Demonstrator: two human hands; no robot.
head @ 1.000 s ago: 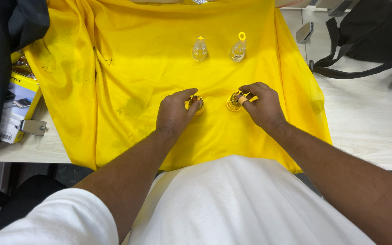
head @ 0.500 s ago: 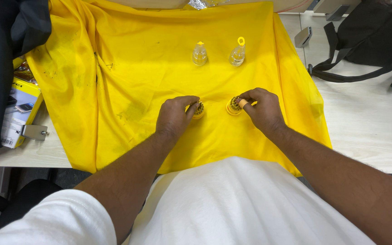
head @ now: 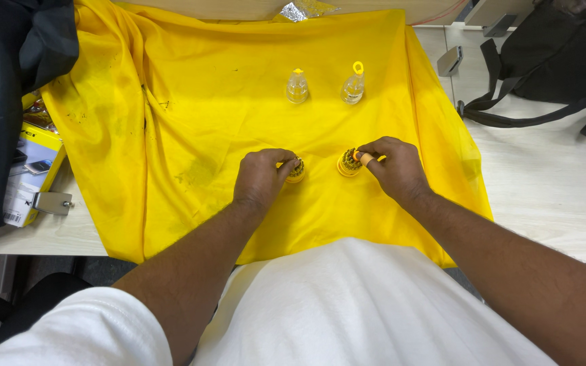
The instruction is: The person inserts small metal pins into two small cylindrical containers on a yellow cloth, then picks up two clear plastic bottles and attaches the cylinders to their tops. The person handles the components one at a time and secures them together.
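Pinching a small yellow-based round piece (head: 297,169), the left hand (head: 260,177) rests mid-cloth; the right hand (head: 395,168) pinches an orange-tipped piece (head: 362,157) over another yellow base (head: 348,164). Two clear bottles (head: 297,87) stand toward the yellow cloth's (head: 191,122) far edge.

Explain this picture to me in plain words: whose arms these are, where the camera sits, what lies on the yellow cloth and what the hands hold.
There is no machine here. The two bare arms belong to one person in a white shirt, and the single camera is worn on that person's head, looking down at the hands.

A yellow cloth is spread over a pale table. At its far side stand two small clear bottles with yellow tops, side by side.

The left hand grips a small yellow round piece on the cloth. The right hand pinches a small orange-tipped part above a similar yellow round piece. What exactly these pieces are is too small to tell.

A black bag lies right, dark fabric and a yellow box left.
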